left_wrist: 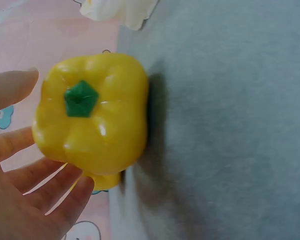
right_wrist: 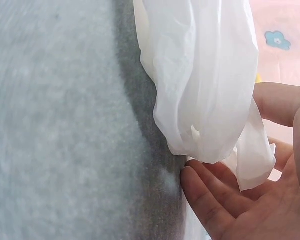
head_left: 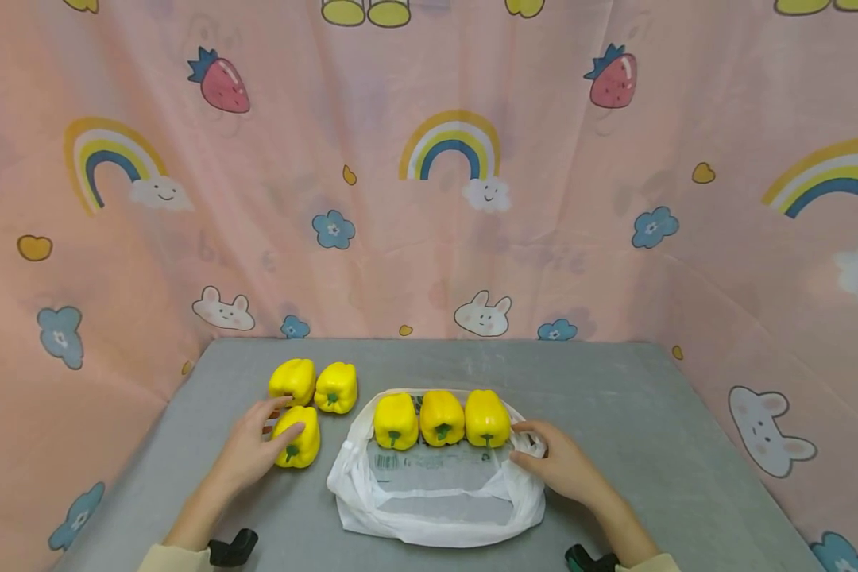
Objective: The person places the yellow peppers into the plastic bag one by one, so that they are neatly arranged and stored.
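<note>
My left hand lies around the left side of a yellow bell pepper. In the left wrist view the thumb stands off this pepper, and the fingers are stretched beneath it, loosely bent. Two more yellow peppers, a left one and a right one, sit just behind. A white plastic bag lies with its mouth spread. Three peppers stand in a row at its back, the middle one between two others. My right hand holds the bag's right rim between thumb and fingers.
All of this is on a grey table. A pink curtain with rainbows and rabbits hangs behind the table and along both sides. Black wrist devices show near each sleeve, such as the left one.
</note>
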Available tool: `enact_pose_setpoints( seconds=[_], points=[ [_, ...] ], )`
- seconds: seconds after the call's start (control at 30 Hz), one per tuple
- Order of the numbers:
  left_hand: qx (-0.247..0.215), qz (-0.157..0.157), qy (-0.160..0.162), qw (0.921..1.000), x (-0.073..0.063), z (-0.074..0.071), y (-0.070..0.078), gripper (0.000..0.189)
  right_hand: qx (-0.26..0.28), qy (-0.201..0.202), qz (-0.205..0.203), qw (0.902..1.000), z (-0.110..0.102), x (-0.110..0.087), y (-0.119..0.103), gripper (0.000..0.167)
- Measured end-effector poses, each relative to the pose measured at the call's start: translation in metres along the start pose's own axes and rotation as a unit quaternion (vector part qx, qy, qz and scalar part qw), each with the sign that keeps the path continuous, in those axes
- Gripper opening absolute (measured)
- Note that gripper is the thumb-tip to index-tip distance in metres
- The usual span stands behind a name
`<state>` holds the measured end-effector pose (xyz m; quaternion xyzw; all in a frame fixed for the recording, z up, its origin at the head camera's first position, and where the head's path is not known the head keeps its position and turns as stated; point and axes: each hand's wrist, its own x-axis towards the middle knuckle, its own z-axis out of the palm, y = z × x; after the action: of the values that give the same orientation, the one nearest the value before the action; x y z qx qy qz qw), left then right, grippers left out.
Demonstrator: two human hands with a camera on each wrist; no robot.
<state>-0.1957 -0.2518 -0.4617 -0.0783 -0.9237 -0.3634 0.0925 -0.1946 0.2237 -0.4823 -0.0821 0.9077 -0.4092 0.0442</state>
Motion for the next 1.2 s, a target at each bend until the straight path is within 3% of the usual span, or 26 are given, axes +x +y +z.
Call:
enact_pose_setpoints(
  seconds=[0.23, 0.47, 0.6, 0.97, 1.2],
  points=[
    [-0.011, -0.030, -0.022, 0.9993, -0.003, 0.007, -0.007, 0.063, -0.005, 0.003, 0.001, 1.0000, 0.001, 0.000, 0.000, 0.048],
    [-0.034, -0.060, -0.073, 0.9949, -0.003, 0.007, -0.010, 0.070, 0.004, 0.007, -0.008, 0.9999, 0.001, 0.001, 0.001, 0.049],
    [-0.043, -0.072, -0.087, 0.9927, -0.003, 0.007, -0.011, 0.072, -0.004, 0.008, -0.012, 0.9999, 0.002, 0.001, 0.001, 0.050],
    [-0.040, -0.070, -0.074, 0.9940, -0.001, 0.003, -0.004, 0.071, -0.008, 0.004, -0.007, 0.9999, 0.001, 0.000, 0.001, 0.052],
    [-0.031, -0.038, -0.052, 0.9975, 0.000, -0.002, 0.012, 0.067, -0.006, 0.001, -0.007, 1.0000, 0.001, 0.001, 0.001, 0.051]
  ],
)
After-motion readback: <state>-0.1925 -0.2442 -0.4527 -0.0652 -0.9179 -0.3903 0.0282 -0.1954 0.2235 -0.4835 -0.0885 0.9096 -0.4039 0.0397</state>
